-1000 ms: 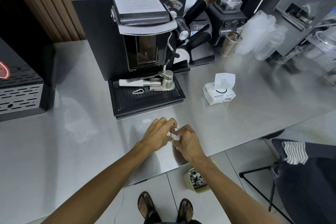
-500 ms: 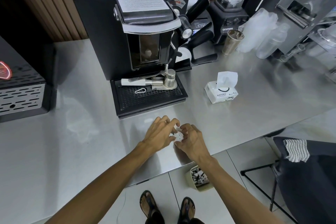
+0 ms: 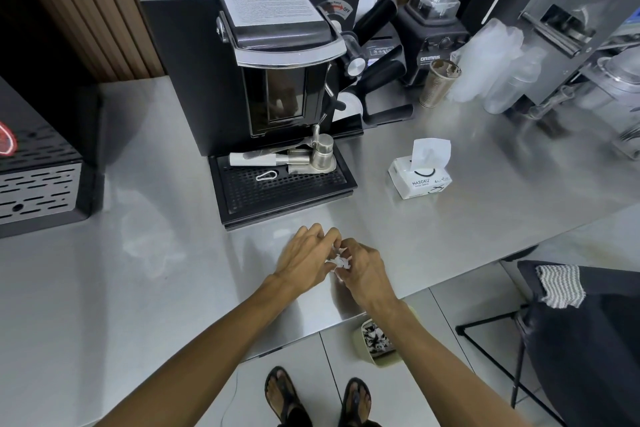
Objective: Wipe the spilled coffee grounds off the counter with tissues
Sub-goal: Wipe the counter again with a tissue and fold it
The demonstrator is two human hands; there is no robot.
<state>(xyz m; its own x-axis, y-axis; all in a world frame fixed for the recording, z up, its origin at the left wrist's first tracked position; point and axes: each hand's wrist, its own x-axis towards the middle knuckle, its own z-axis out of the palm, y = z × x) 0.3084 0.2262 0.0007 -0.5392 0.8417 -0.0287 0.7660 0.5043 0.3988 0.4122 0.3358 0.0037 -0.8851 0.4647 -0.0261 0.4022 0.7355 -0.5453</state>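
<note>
Left hand (image 3: 304,258) and right hand (image 3: 363,270) pinch a tissue (image 3: 339,261); the bin (image 3: 382,362) holds scraps (image 3: 375,340).

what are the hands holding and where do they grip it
A small crumpled white tissue wad, pinched on opposite sides between the left hand and the right hand.

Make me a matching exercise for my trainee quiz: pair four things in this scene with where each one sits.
Things:
1 crumpled tissue
2 tissue box
3 metal cup
4 bin

Places:
A on the floor, below the counter edge
B beside the blender base
C pinched between left hand and right hand
D on the counter, right of the drip tray

Pairs: 1-C, 2-D, 3-B, 4-A
</note>
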